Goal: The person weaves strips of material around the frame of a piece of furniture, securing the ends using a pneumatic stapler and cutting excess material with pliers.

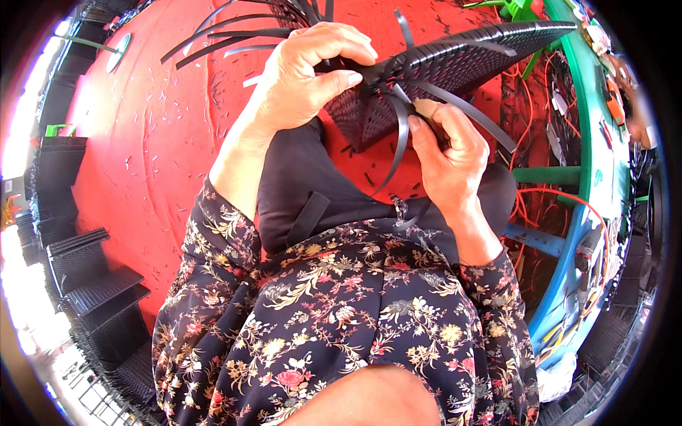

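Observation:
A black woven plastic piece, basket-like with a folded corner, is held up above my knees. Loose flat black strips stick out from its edge, and several more fan out at the upper left. My left hand is closed round the rim at the corner, its thumb on the near side and its fingers curled over the top. Just right of the corner, my right hand is closed in a pinch on a shiny black strip close to the weave. The strip's far end is hidden in the weave.
Red floor covering is littered with black strip scraps. A green and blue table frame stands at my right, with orange cords and tools on it. Stacked black woven pieces line the left side. A short black strip lies on my thigh.

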Tool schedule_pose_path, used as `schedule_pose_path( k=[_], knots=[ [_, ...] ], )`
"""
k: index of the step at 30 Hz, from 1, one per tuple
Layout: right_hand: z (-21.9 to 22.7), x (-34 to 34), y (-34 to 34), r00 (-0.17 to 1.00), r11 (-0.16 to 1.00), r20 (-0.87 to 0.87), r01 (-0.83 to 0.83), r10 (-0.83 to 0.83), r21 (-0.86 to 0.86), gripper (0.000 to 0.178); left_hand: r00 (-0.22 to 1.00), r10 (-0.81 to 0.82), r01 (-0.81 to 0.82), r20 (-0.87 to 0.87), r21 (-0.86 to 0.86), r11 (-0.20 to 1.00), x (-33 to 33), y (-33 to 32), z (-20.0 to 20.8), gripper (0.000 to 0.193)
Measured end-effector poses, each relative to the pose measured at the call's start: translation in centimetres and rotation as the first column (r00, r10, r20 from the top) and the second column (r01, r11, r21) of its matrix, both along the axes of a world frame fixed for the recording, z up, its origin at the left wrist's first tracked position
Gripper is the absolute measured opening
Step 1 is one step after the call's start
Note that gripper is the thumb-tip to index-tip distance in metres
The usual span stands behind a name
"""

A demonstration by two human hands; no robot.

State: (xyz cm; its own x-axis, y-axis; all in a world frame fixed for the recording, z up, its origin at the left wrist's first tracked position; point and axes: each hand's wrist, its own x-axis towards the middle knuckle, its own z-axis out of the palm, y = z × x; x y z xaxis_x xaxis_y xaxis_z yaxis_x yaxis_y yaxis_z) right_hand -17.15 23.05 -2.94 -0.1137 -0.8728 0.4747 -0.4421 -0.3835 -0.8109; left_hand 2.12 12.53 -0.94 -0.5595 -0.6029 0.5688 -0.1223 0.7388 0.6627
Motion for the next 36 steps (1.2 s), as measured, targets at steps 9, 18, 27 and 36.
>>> schedule_pose_path(
  k=[9,18,27,36],
  knots=[
    [1.6,0.2,0.3,0.997,1.0,-0.081,-0.018,0.017,-0.01,0.008,1.0,-0.025,0.025,0.014,0.0,1.0,-0.5,0.1,0.0,0.014],
    [1.7,0.4,0.0,0.984,0.999,-0.175,0.022,-0.028,-0.037,0.013,1.0,-0.023,0.023,-0.006,-0.01,1.0,-0.8,0.2,-0.1,0.011],
    [1.0,0.6,-0.5,0.966,0.988,-0.247,0.041,-0.077,-0.149,0.016,1.0,-0.011,0.012,0.015,-0.011,1.0,-0.8,0.2,-0.1,0.011],
    [1.3,0.4,-0.2,0.949,0.975,-0.308,0.004,-0.074,-0.222,0.018,1.0,-0.001,0.0,0.028,0.049,0.999,-1.1,0.5,0.2,0.015]
  ],
)
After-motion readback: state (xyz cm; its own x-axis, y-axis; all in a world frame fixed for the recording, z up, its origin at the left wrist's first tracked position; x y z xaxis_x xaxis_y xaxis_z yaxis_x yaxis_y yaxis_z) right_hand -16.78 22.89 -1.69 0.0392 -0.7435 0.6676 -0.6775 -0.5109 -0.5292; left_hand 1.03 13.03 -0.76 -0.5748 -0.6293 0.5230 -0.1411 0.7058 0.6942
